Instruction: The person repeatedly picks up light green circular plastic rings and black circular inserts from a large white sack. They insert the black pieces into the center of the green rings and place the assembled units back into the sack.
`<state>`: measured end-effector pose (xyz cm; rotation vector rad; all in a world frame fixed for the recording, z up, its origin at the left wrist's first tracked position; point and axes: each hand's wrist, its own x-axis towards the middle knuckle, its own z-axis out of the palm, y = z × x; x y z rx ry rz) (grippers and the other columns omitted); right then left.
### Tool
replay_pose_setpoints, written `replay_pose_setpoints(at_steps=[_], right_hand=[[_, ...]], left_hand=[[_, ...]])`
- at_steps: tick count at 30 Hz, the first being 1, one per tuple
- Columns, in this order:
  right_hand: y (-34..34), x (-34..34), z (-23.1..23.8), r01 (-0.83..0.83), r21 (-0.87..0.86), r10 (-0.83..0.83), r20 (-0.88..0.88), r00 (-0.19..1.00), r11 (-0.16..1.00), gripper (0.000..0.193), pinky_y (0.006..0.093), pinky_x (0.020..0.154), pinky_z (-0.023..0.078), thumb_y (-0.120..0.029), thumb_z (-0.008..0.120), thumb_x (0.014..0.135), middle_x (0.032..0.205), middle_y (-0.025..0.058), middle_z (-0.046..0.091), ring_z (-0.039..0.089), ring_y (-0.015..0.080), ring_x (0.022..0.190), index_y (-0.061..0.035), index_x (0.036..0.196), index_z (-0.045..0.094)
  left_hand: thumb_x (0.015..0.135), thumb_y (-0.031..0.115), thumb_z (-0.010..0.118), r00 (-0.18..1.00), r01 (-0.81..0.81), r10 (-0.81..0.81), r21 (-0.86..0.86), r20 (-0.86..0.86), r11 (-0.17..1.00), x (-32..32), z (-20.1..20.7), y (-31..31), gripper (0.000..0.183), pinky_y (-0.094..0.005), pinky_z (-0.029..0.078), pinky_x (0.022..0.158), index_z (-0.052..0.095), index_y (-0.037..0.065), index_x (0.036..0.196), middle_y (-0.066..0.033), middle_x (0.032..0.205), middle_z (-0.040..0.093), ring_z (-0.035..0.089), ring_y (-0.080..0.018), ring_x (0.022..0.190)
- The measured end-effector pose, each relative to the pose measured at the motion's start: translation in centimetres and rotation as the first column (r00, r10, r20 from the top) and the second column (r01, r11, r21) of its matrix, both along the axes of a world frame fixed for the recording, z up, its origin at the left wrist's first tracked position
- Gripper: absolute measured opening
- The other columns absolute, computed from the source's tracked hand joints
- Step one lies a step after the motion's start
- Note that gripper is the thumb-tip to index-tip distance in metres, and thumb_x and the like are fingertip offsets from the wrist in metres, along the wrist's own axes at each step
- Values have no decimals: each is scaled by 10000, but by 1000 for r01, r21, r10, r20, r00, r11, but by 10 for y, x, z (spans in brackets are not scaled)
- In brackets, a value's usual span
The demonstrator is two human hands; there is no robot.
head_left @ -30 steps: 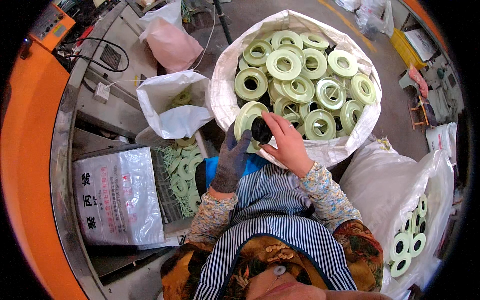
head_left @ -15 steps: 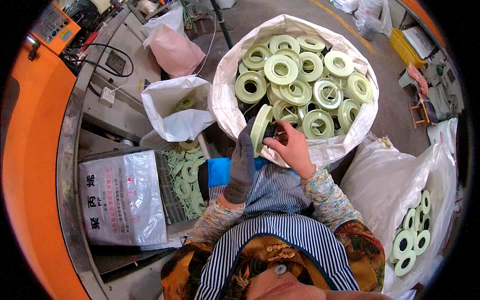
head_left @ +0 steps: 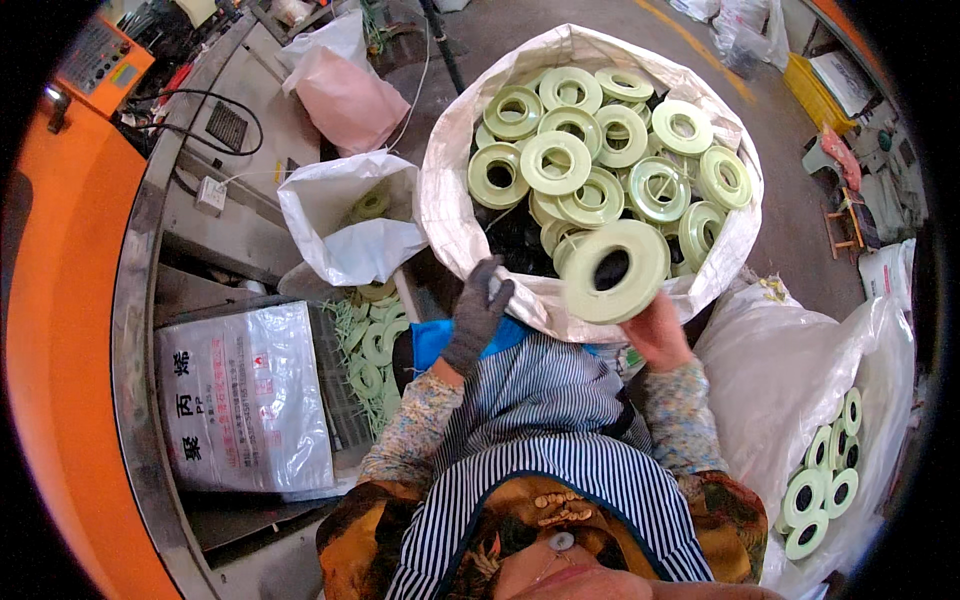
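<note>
My bare right hand (head_left: 660, 335) grips the near edge of a pale green plastic ring (head_left: 642, 258), flanged with a dark centre, over the near side of a big white woven sack (head_left: 441, 190). Many similar pale green rings (head_left: 555, 163) are heaped inside that sack, with something black showing between them. Beside the sack's near left rim is my left hand (head_left: 474, 318) in a dark grey glove, its fingers apart and nothing in them. Whether its fingertips touch the rim is unclear.
Left of me, a smaller white bag (head_left: 370, 250) stands above a bin of green scraps and rings (head_left: 380, 345). A printed plastic sack (head_left: 250, 400) lies beside an orange machine (head_left: 75, 330). At right, a clear plastic bag (head_left: 800, 370) holds more rings with dark centres.
The ring has left my gloved left hand and moved right in my right hand, turning its flat face up. My left hand has dropped slightly and opened.
</note>
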<state>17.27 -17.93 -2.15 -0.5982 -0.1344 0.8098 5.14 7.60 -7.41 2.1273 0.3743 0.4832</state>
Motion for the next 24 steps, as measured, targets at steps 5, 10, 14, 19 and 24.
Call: replay_pose_setpoints(at_steps=[5,10,14,19,24], right_hand=[[-107,45,33,67,705,-120,26,992,706,601,322,711,558,-257,689,868,1185,68,592,595,213,914,-20,1355,427],[-24,52,26,45,48,-45,5,999,998,662,263,743,514,-317,663,872,1171,101,616,602,204,885,-16,1393,389],[56,48,-48,336,-749,576,658,486,572,315,361,757,523,-240,673,843,992,150,679,659,266,871,-21,1068,663],[136,39,-91,653,-435,669,728,-152,621,205,439,795,516,-98,586,785,1018,154,580,574,356,959,-11,969,614],[202,46,-114,723,-635,958,246,-146,273,191,427,778,504,-115,565,807,1018,97,636,587,282,988,-80,956,679]], left_hand=[[927,217,603,980,-106,162,-382,115,918,39,16,24,513,-338,424,994,446,-35,1346,-192,1278,552,550,-249,1156],[923,193,623,999,-4,27,-549,34,836,112,-20,33,501,-281,429,946,450,-12,1346,-93,1193,578,545,-180,1110],[907,192,640,994,-22,78,-571,73,821,150,-11,25,527,-326,445,931,432,-40,1333,-146,1198,571,555,-207,1088],[829,254,666,983,-180,173,195,53,964,193,1,30,661,-436,409,992,384,12,1376,-232,1269,510,502,-363,1170],[760,228,662,909,394,-359,721,-214,569,201,35,43,663,-479,300,1098,439,188,1384,-78,1330,513,409,-346,1293]])
